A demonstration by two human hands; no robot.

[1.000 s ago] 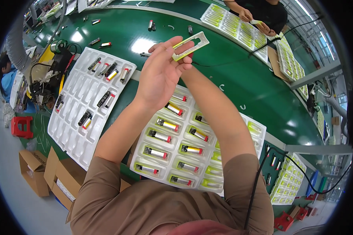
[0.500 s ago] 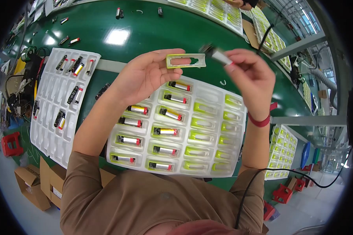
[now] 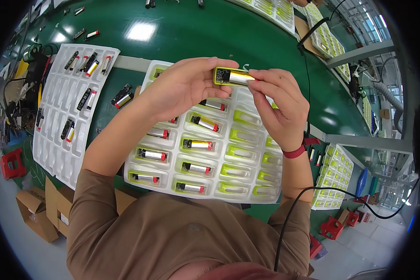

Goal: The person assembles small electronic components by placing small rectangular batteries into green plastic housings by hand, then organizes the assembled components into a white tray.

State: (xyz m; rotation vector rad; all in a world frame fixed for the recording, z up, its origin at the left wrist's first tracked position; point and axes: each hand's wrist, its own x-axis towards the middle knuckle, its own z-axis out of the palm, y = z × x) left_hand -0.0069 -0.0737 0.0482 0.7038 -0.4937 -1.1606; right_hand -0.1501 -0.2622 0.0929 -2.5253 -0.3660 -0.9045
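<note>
My left hand [image 3: 186, 88] grips the left end of a small yellow-green plastic casing [image 3: 216, 77], held up over the far part of a white tray [image 3: 172, 164]. A silvery battery with a black circuit part [image 3: 239, 77] lies in the casing's opening. The fingers of my right hand [image 3: 284, 105] pinch its right end against the casing. Below, the tray's left columns carry casings with batteries in them, such as a red-ended battery [image 3: 198, 144]. In its right columns sit casings without batteries, like a light green casing [image 3: 240, 152].
On the left, another white tray [image 3: 53, 114] holds several battery assemblies. A loose battery assembly [image 3: 122, 97] lies between the trays on the green table [image 3: 182, 35]. More casings fill a tray [image 3: 331, 179] at right. A black cable [image 3: 354, 204] hangs beside my right arm.
My right hand has brought the battery assembly down and left into the casing, which was hollow before. The casing has shifted slightly right in my left hand.
</note>
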